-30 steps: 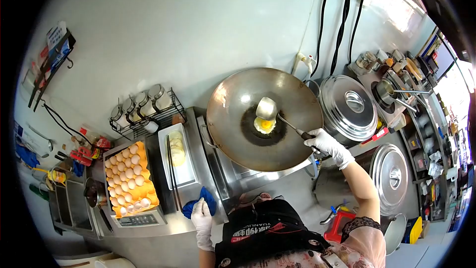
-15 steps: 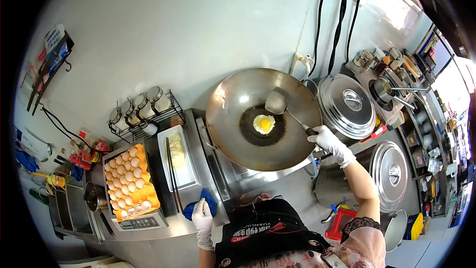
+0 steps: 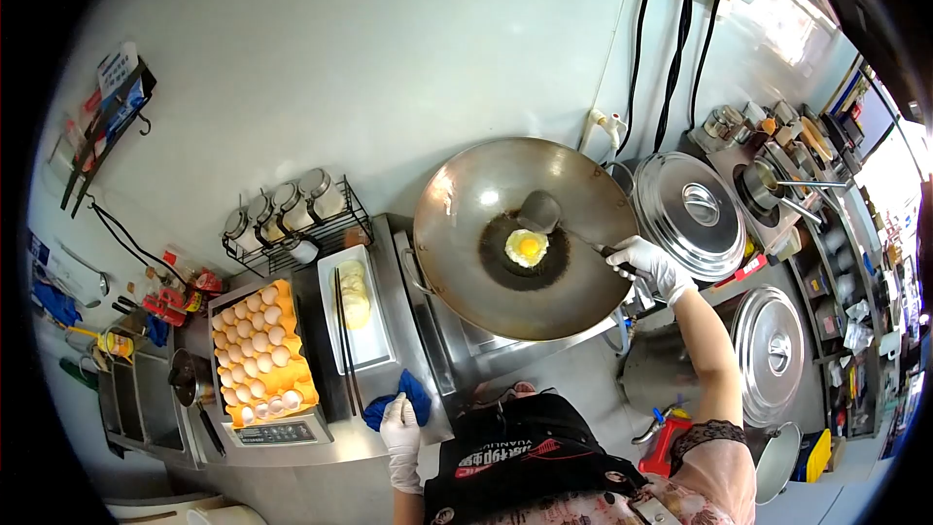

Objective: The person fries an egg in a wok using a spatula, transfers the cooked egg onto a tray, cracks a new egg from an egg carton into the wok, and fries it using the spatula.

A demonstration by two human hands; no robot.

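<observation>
A fried egg (image 3: 526,249) with a whole yolk lies at the bottom of a large wok (image 3: 449,277). My right hand (image 3: 653,268), in a white glove, is closed round the dark handle of a spatula (image 3: 540,212), whose blade rests in the wok just above the egg. At the counter's front edge, my gloved left hand (image 3: 399,426) is closed on a blue cloth (image 3: 416,395). Close to that hand, dark chopsticks (image 3: 346,340) lie across a white tray (image 3: 376,354) holding pale yellowish cooked pieces, perhaps eggs.
Left of the tray, an orange carton of eggs (image 3: 306,375) rests on a scale (image 3: 282,434). A rack of jars (image 3: 355,206) stands behind. Lidded steel pots (image 3: 671,196) crowd the wok's right side, with a small saucepan (image 3: 758,181) beyond.
My right hand has tilted the spatula, and its blade has turned darker and sits closer to the egg's upper edge. The view has shifted slightly. My left hand stays on the cloth.
</observation>
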